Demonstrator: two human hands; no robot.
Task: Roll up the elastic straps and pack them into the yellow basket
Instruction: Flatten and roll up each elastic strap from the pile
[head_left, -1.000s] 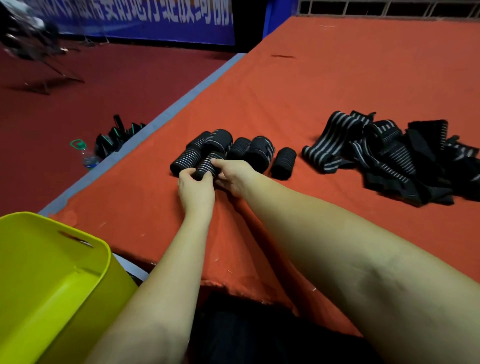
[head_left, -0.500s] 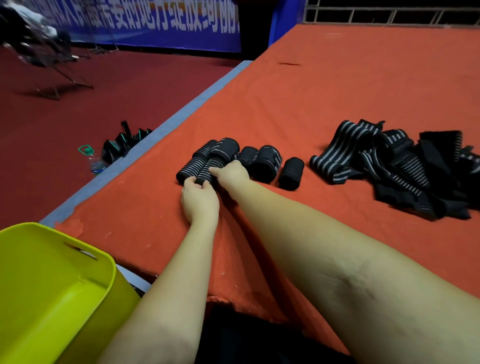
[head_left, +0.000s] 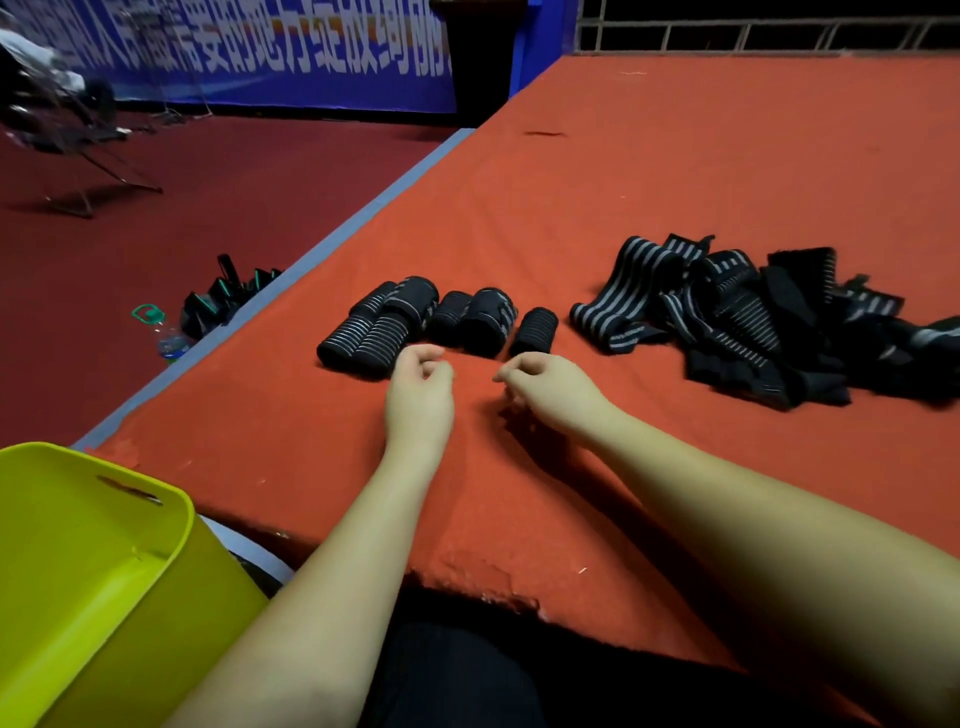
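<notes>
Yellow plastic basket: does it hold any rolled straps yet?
No: the yellow plastic basket shows a bare interior; the rolled black straps lie on the orange cloth.

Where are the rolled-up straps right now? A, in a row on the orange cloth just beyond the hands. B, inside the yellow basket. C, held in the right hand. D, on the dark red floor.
A: the rolled straps lie side by side on the orange cloth, just past both empty hands, and none shows in the visible part of the yellow basket.

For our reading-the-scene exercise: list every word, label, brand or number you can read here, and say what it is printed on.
Blue banner behind the dark red floor: large white Chinese characters, cut off and too blurred to quote.
Clear plastic bottle with green cap: no label readable.
Black rolled elastic straps: only grey stripes, no text.
</notes>
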